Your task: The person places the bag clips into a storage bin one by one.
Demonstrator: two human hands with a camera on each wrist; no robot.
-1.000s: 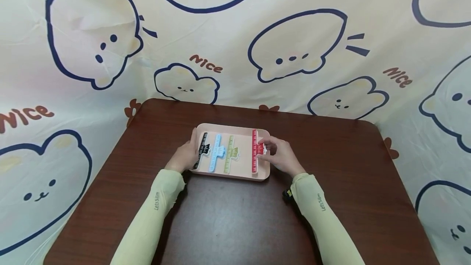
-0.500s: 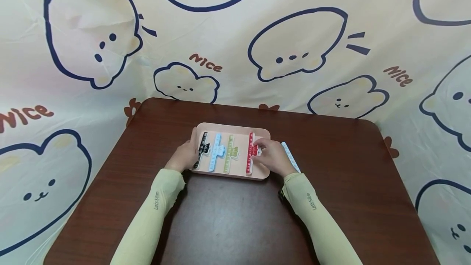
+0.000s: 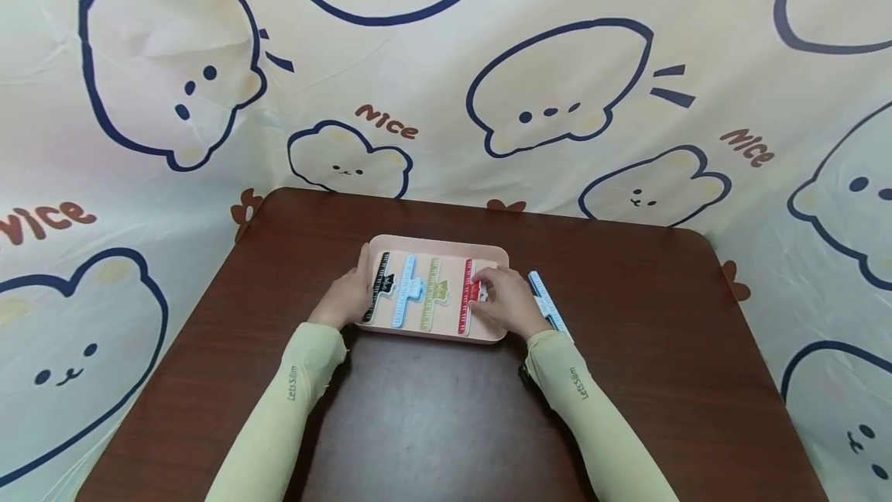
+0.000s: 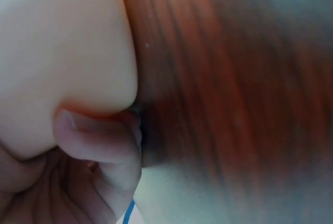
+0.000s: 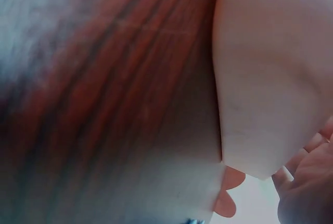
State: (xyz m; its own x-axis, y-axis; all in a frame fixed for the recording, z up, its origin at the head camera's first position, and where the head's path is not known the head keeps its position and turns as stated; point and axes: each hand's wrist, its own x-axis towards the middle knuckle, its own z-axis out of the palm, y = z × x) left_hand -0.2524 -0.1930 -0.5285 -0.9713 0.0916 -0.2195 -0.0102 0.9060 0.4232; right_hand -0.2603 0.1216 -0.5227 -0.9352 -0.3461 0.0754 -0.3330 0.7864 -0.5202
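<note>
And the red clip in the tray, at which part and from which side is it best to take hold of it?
Probably by the tab of the red clip, coming from its right, where the right hand has its fingers. The tab sticks out rightward, about midway along the long bar; on the left lies the green clip.

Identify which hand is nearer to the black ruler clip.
Left. The left hand holds the pink tray beside the black ruler clip; the right hand pinches the red ruler clip, farther right.

Qty: 5 ruler clips — 1 tray, 2 hands, 2 sleeves — 1 tbl.
</note>
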